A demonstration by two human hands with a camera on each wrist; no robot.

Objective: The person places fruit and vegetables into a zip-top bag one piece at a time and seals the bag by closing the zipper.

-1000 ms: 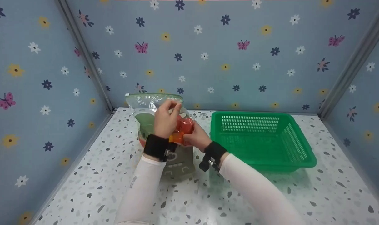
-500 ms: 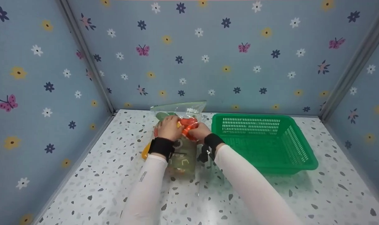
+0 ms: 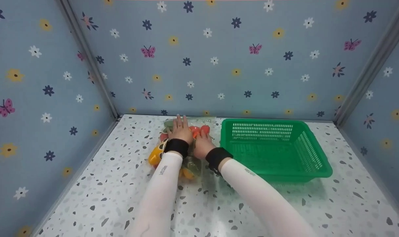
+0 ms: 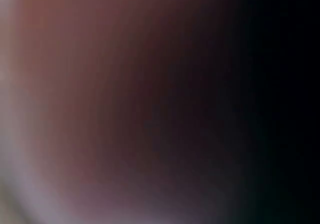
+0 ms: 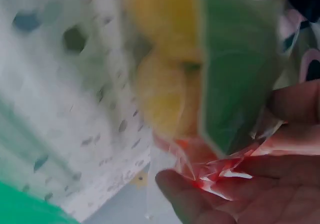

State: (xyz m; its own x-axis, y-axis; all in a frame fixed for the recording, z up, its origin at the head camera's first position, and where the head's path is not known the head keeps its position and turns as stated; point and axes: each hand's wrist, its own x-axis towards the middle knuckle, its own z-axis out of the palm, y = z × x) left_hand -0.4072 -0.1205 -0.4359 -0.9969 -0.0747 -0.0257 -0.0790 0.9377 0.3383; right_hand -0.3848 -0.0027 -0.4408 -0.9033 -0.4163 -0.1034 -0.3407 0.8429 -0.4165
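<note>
A clear zip bag with a green printed panel lies on the table, packed with rounded red, yellow and green pieces. My left hand rests on it with fingers spread and straight. My right hand cups the bag's right side, fingertips at the red pieces. In the right wrist view that hand's fingers lie along the film over red, below a yellow piece and the green panel. An orange-yellow piece shows left of the left wrist. The left wrist view is a dark blur.
A green plastic basket with slotted walls stands right of the bag. The speckled white table runs back to a blue flowered wall, with matching side walls left and right.
The bag has gone from propped up to lying flat, its zip edge lowered. My left hand left the upper bag and now lies flat on it. The right hand has loosened from the red piece.
</note>
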